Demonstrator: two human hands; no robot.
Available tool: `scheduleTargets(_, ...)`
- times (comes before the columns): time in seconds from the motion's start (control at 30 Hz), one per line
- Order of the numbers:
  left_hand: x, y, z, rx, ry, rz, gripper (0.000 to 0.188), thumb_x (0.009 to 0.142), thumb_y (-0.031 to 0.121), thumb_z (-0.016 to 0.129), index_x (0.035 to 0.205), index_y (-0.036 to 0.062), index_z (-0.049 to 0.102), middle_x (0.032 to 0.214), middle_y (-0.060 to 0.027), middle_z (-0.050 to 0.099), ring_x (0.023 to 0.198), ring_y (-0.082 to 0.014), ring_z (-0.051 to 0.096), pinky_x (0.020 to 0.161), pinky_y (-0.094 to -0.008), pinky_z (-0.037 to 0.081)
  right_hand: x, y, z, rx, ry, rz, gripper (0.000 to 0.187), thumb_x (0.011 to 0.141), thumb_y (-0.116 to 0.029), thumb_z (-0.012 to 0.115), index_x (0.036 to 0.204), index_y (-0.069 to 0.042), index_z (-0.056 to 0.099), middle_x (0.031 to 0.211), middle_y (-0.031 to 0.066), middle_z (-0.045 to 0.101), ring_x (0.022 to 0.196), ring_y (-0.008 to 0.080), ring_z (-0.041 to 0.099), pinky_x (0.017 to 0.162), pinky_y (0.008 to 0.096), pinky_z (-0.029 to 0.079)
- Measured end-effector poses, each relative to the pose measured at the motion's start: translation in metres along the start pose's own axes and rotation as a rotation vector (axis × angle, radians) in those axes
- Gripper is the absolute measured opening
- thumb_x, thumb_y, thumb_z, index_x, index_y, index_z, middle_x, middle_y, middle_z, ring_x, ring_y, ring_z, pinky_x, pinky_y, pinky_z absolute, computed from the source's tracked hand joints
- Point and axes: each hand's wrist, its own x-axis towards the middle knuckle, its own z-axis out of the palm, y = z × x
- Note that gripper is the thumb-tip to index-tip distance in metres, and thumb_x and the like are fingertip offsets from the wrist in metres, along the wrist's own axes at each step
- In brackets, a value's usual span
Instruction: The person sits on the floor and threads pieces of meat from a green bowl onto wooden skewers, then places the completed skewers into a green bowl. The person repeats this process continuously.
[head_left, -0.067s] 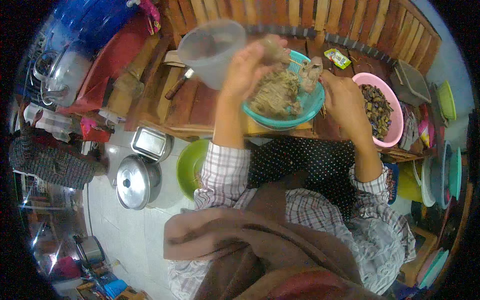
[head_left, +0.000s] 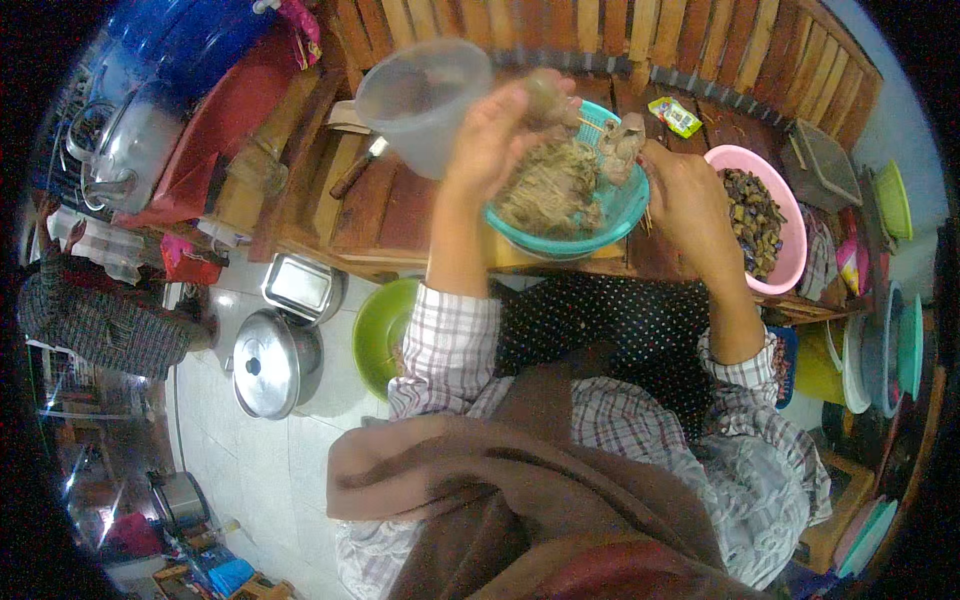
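Over the teal plastic basket (head_left: pixel 630 212), my right hand (head_left: pixel 688 195) pinches a thin skewer threaded with folded grey-brown meat (head_left: pixel 622 146). The skewer's pale tip (head_left: pixel 590 123) points left toward my left hand (head_left: pixel 485 135). Fingers curled upward, my left hand holds a soft greyish piece of meat (head_left: pixel 545 98), apart from the tip. A heap of shredded-looking greyish meat (head_left: pixel 550 190) lies in the basket below both hands. Beside my right hand stands a pink basin (head_left: pixel 795 250) holding dark chopped pieces on skewers or loose; I cannot tell which.
A translucent tub (head_left: pixel 425 140) stands left of the basket, near a wooden-handled knife (head_left: pixel 358 170). At the back lies a green-yellow packet (head_left: pixel 675 117). On the floor are a green basin (head_left: pixel 375 340), a lidded pot (head_left: pixel 270 365) and a metal tin (head_left: pixel 300 287). Another person (head_left: pixel 105 320) is at far left.
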Motion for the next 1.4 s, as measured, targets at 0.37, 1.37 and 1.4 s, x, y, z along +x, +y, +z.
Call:
scheduleTargets(0.37, 0.001, 0.0, 0.005, -0.1, -0.021, -0.019, 0.051, 0.098, 0.034, 0.049, 0.131, -0.0044, 0.047, 0.13, -0.0188, 0.055, 0.119, -0.0284, 0.055, 0.095, -0.0416, 0.049, 0.002, 0.003, 0.002, 0.02, 0.009, -0.049, 0.009, 0.086, -0.01, 0.055, 0.092, -0.004, 0.056, 0.078, 0.0253, 0.061, 0.076, 0.0444, 0.059, 0.067, 0.054, 0.044)
scheduleTargets(1.37, 0.007, -0.014, 0.004, -0.118, -0.036, -0.032, 0.051, 0.099, 0.038, 0.045, 0.133, -0.0005, 0.048, 0.131, -0.0148, 0.055, 0.113, -0.0233, 0.057, 0.095, -0.0417, 0.048, 0.017, 0.007, 0.024, 0.31, 0.065, -0.101, 0.02, 0.091, -0.017, 0.048, 0.09, -0.001, 0.06, 0.078, 0.0259, 0.062, 0.075, 0.0454, 0.061, 0.069, 0.0544, 0.047)
scheduleTargets(1.4, 0.008, -0.014, 0.002, -0.149, 0.003, -0.034, 0.052, 0.099, 0.039, 0.045, 0.134, -0.0004, 0.047, 0.13, -0.0147, 0.055, 0.112, -0.0235, 0.057, 0.095, -0.0419, 0.048, 0.017, 0.008, 0.025, 0.33, 0.075, -0.098, 0.02, 0.091, -0.017, 0.048, 0.091, -0.001, 0.06, 0.079, 0.0258, 0.062, 0.076, 0.0454, 0.061, 0.069, 0.0538, 0.047)
